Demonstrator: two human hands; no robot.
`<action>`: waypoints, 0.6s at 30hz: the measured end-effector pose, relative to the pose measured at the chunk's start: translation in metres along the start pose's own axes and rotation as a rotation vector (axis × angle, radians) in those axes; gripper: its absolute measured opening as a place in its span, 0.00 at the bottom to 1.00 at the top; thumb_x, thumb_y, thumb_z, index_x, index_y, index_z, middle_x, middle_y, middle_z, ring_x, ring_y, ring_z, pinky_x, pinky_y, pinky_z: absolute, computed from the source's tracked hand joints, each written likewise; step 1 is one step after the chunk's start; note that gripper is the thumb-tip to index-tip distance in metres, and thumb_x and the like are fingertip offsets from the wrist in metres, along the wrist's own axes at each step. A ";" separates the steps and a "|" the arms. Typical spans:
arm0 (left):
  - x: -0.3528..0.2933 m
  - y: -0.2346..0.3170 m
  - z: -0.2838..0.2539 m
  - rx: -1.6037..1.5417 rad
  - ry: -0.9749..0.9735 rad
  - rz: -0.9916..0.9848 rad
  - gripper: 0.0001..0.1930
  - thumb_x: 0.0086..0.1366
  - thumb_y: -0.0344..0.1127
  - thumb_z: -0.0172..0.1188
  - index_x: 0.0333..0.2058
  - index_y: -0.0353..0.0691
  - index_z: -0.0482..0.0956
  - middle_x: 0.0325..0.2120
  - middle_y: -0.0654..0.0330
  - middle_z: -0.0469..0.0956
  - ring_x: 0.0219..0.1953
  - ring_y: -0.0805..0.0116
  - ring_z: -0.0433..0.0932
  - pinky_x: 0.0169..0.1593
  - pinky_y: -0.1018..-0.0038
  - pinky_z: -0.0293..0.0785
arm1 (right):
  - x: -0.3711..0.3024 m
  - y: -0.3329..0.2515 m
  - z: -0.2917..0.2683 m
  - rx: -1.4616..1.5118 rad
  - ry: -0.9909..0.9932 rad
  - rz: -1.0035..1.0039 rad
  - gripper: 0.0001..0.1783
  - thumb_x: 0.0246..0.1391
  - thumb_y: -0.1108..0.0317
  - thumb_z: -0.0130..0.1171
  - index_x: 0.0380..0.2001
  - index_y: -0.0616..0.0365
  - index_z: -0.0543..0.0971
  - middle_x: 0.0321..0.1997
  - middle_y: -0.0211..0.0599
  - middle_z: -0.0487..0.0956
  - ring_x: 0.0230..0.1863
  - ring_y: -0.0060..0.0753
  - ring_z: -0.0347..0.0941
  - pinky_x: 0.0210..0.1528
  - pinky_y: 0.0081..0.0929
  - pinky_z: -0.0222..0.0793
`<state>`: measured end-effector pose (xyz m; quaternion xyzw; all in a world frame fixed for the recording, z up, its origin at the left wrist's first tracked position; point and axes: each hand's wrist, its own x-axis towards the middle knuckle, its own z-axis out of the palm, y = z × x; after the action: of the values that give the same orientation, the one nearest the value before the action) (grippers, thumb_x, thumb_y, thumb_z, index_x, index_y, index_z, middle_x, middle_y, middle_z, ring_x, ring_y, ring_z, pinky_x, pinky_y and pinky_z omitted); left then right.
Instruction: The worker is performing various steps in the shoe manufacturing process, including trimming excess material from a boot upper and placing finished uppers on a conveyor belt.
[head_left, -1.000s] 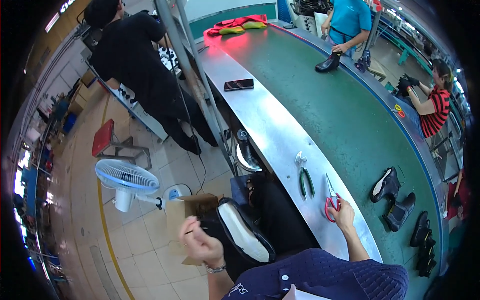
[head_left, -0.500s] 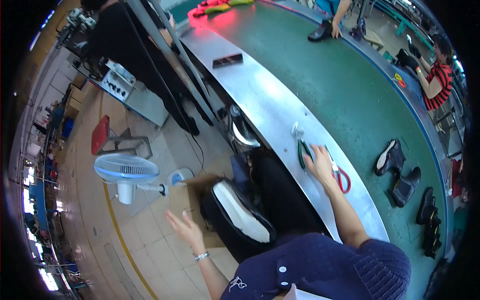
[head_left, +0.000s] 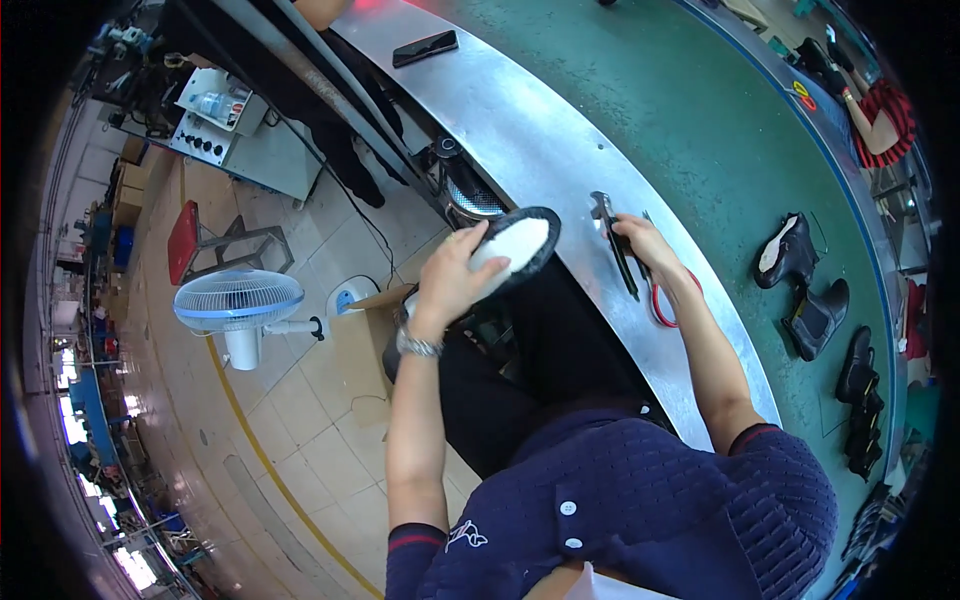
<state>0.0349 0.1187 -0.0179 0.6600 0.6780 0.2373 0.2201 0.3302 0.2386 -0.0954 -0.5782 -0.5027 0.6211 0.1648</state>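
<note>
My left hand (head_left: 450, 280) is closed on a black shoe (head_left: 525, 240), raised above my lap beside the metal bench edge. Its white underside faces up, framed by a dark rim; the heel half is mostly behind my fingers. Over the bench, my right hand (head_left: 648, 245) has its fingers round a pair of pliers (head_left: 622, 262) with a silver head and dark handles. My palm partly hides their grip. Just beyond that wrist, red-handled scissors (head_left: 657, 308) lie on the metal, partly covered by my forearm.
A metal bench strip (head_left: 530, 130) borders a green belt (head_left: 680, 150) carrying several black shoes (head_left: 790, 250). A dark flat case (head_left: 425, 48) lies farther up the strip. At left stand a fan (head_left: 240, 305), a red-seated stool (head_left: 185, 240) and a cardboard box (head_left: 360, 350). Another person works across the belt.
My left hand, open and empty before, has taken the shoe from my lap and lifted it toward the bench. My right hand has closed on the pliers, and they have turned.
</note>
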 end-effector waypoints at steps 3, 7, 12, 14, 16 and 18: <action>0.024 -0.031 -0.013 -0.210 -0.126 -0.032 0.28 0.58 0.50 0.65 0.53 0.41 0.77 0.44 0.50 0.79 0.45 0.56 0.79 0.49 0.66 0.73 | -0.060 -0.019 -0.003 0.076 -0.018 -0.013 0.34 0.52 0.63 0.63 0.62 0.61 0.67 0.43 0.32 0.79 0.40 0.23 0.73 0.42 0.21 0.66; 0.031 -0.021 -0.004 -0.130 -0.056 -0.003 0.17 0.63 0.46 0.60 0.45 0.42 0.81 0.38 0.48 0.80 0.37 0.51 0.79 0.40 0.63 0.73 | -0.088 -0.034 -0.003 0.301 -0.293 0.032 0.31 0.57 0.69 0.60 0.64 0.56 0.65 0.48 0.35 0.80 0.43 0.18 0.74 0.45 0.16 0.67; 0.033 -0.017 0.013 0.194 0.214 0.017 0.16 0.68 0.44 0.53 0.30 0.35 0.78 0.27 0.47 0.79 0.28 0.44 0.76 0.31 0.57 0.69 | -0.091 -0.070 0.022 0.199 -0.522 -0.029 0.36 0.60 0.73 0.54 0.69 0.57 0.54 0.50 0.42 0.80 0.50 0.27 0.75 0.54 0.23 0.69; 0.044 -0.017 0.005 0.145 0.162 -0.130 0.20 0.69 0.44 0.51 0.23 0.33 0.72 0.22 0.48 0.77 0.26 0.42 0.75 0.29 0.56 0.67 | -0.085 -0.086 0.033 0.153 -0.549 -0.002 0.36 0.60 0.73 0.54 0.70 0.55 0.53 0.51 0.41 0.79 0.52 0.28 0.74 0.57 0.27 0.68; 0.043 -0.030 -0.002 0.118 0.156 -0.168 0.20 0.68 0.45 0.54 0.25 0.34 0.76 0.19 0.47 0.76 0.24 0.49 0.77 0.28 0.59 0.67 | -0.078 -0.102 0.046 -0.018 -0.661 -0.019 0.36 0.60 0.72 0.54 0.70 0.54 0.54 0.50 0.40 0.79 0.52 0.28 0.74 0.56 0.26 0.69; 0.041 -0.035 -0.007 -0.145 0.078 -0.281 0.18 0.66 0.46 0.58 0.28 0.35 0.82 0.19 0.50 0.78 0.23 0.59 0.80 0.28 0.61 0.68 | -0.058 -0.110 0.056 -0.085 -0.700 -0.074 0.37 0.59 0.72 0.55 0.69 0.56 0.54 0.48 0.39 0.79 0.49 0.28 0.75 0.52 0.26 0.71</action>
<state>0.0012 0.1589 -0.0330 0.5314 0.7527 0.2779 0.2719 0.2554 0.2165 0.0164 -0.3181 -0.5746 0.7538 -0.0191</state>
